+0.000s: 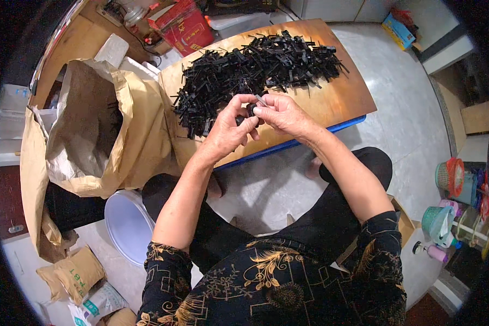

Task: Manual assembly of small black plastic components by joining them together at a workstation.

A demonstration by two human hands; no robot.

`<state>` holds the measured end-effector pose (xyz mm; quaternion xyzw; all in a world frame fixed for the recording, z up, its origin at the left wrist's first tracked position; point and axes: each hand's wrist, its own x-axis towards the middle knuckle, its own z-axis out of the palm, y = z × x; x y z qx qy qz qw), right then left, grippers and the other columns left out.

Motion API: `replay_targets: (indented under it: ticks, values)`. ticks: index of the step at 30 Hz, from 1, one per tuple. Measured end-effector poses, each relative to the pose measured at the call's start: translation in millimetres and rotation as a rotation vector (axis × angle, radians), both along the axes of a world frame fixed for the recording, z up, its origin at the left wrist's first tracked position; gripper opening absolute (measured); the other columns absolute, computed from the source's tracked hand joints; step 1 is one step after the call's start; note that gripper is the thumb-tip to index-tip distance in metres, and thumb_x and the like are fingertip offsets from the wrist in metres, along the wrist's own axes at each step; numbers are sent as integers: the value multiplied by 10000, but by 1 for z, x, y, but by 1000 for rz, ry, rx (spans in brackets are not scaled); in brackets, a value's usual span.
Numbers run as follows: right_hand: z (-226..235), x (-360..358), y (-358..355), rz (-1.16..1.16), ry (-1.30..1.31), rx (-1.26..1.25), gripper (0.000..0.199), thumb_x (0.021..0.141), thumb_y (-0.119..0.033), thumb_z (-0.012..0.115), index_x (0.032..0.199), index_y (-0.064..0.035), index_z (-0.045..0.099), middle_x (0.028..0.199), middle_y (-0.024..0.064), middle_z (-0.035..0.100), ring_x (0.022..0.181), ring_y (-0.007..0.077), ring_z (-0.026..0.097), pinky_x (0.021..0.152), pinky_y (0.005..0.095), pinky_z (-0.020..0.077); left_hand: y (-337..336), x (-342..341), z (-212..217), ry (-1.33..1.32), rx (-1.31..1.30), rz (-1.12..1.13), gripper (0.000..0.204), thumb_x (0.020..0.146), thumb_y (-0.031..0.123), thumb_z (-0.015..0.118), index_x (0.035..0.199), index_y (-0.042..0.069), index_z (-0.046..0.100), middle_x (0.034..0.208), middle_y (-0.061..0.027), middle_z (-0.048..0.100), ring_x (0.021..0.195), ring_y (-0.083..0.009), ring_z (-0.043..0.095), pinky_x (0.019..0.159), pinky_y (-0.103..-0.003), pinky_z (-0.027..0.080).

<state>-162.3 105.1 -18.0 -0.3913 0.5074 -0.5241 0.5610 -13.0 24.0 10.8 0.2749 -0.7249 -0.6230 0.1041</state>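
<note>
My two hands meet over the near edge of a wooden board. In my left hand (234,124) the fingers close round a small black plastic part (249,111). Thumb and forefinger of my right hand (282,113) pinch a short grey strip-like tool (261,100), its tip close against the black part. Whether it is a blade or a scraper I cannot tell. Just beyond my hands lies a wide heap of thin black plastic pieces (255,62), spread across the board.
The wooden board (337,81) has a blue edge below. To its left stands an open brown paper sack (146,125), with a white bucket (126,225) nearer me. Packets (79,271) lie lower left. A red box (185,30) stands behind; baskets (437,223) sit far right.
</note>
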Motion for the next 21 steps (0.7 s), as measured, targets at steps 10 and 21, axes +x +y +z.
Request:
replay_targets:
  ticks: [10, 21]
  values:
    - [2, 7, 0, 78, 186, -17, 264, 954, -324, 389, 861, -105, 502, 592, -68, 383, 500, 28, 324, 430, 200, 259, -13, 6, -15, 87, 126, 57, 235, 882, 106, 540, 1069, 46, 411, 813, -68, 554, 629, -110, 611, 432, -195, 421]
    - [-4, 10, -7, 82, 271, 34, 246, 953, -303, 394, 891, -94, 509, 610, -58, 411, 513, 41, 353, 447, 204, 287, -22, 7, -23, 94, 183, 56, 187, 888, 135, 539, 1014, 61, 422, 738, -47, 560, 567, -93, 563, 428, -193, 416]
